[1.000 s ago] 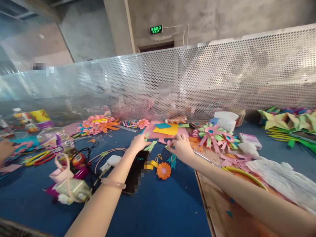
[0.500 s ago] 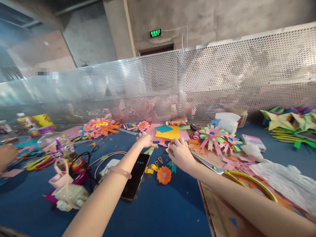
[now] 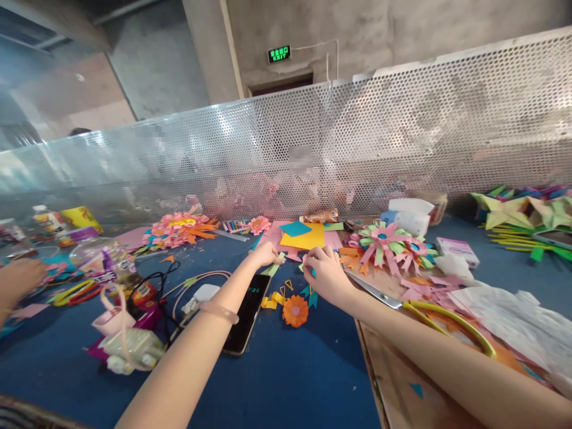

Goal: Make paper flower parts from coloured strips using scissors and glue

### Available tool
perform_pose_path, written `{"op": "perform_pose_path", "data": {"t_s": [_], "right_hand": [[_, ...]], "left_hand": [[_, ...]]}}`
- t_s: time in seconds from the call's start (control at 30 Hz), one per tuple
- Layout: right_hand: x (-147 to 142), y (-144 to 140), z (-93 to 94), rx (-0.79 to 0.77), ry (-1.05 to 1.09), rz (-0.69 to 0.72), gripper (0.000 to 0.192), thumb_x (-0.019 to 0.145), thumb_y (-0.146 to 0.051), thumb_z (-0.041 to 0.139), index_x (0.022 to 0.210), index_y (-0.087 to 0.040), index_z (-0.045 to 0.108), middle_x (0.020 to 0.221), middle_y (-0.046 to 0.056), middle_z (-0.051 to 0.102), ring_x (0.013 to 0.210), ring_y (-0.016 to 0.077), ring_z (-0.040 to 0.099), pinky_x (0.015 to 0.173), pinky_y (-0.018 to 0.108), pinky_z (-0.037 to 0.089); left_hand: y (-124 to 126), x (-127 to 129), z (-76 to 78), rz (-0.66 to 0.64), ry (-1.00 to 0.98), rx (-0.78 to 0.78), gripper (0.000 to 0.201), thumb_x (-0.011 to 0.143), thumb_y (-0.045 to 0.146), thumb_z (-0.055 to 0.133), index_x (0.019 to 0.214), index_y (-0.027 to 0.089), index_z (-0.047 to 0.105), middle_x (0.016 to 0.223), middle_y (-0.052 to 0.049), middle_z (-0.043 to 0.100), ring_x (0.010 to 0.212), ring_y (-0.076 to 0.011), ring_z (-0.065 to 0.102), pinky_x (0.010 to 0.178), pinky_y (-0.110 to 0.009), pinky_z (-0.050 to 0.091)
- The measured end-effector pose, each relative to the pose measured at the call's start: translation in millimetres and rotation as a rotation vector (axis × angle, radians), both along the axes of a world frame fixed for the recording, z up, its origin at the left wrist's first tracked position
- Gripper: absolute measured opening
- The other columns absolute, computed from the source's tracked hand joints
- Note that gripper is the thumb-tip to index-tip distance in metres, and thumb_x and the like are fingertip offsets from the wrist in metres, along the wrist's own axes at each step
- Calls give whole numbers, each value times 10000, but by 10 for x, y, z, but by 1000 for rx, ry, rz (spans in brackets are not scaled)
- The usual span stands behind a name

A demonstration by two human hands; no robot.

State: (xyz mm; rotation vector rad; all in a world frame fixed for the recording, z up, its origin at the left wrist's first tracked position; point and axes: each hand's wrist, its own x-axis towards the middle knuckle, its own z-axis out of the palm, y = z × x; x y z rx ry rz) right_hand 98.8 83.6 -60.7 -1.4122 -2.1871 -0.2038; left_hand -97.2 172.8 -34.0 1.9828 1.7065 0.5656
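My left hand (image 3: 265,255) sits further out than a second ago — it has slid off the green paper strip (image 3: 272,269) toward the pink sheet (image 3: 272,237), and its fingertips now rest at that sheet's near edge. My right hand (image 3: 325,273) has drifted a little toward me and the left, closing the gap between the two hands. At the far left, another person's hand (image 3: 18,279) has pushed further into view.
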Motion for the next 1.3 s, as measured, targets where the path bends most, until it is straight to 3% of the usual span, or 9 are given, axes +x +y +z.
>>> {"op": "perform_pose_path", "data": {"t_s": [0.1, 0.23, 0.43, 0.6, 0.8, 1.07, 1.3], "right_hand": [[-15, 42, 24, -45, -3, 11, 163, 896, -276, 516, 957, -156, 608, 1064, 58, 597, 992, 188, 558, 854, 399, 460], [-108, 230, 75, -135, -50, 91, 202, 901, -286, 513, 1031, -152, 589, 1068, 62, 602, 942, 177, 587, 817, 382, 490], [-472, 672, 232, -268, -186, 253, 267, 890, -304, 531, 1115, -164, 560, 1166, 79, 562, 1018, 207, 563, 865, 428, 469], [-692, 865, 304, -372, -291, 338, 282, 887, -304, 535, 1131, -163, 551, 1175, 81, 555, 1017, 210, 563, 857, 426, 475], [-690, 849, 225, -395, -318, 370, 286, 886, -304, 537, 1130, -155, 549, 1158, 80, 563, 1004, 208, 570, 847, 424, 480], [-680, 920, 154, -328, -287, 420, 297, 883, -301, 542, 1138, -149, 544, 1166, 81, 558, 1019, 215, 565, 855, 434, 474], [-715, 999, 108, -363, -265, 434, 283, 888, -297, 536, 1129, -150, 548, 1145, 79, 568, 987, 203, 578, 833, 415, 488]], "left_hand": [[-49, -28, 57, -7, -22, -39, 296, 868, 307, 541, 1108, 133, 556, 1099, -74, 582, 933, -208, 592, 783, -390, 508], [-121, -68, 252, 24, -105, -25, 280, 874, 292, 535, 1105, 134, 549, 1080, -80, 587, 908, -185, 596, 771, -381, 512], [-295, -199, 467, 118, -284, 10, 263, 874, 297, 534, 1075, 129, 562, 1041, -72, 598, 871, -174, 602, 738, -357, 518], [-463, -272, 398, 202, -425, -40, 278, 887, 309, 512, 1098, 131, 548, 1031, -72, 598, 843, -165, 606, 716, -345, 523], [-579, -276, 323, 240, -463, -113, 283, 887, 308, 512, 1106, 132, 544, 1046, -76, 595, 860, -171, 605, 732, -355, 522], [-593, -365, 175, 292, -351, -154, 297, 883, 308, 518, 1125, 137, 537, 1074, -81, 587, 889, -181, 601, 755, -373, 516], [-514, -440, 29, 350, -237, -150, 317, 885, 306, 515, 1157, 143, 518, 1100, -86, 577, 905, -188, 598, 764, -382, 515]]}}
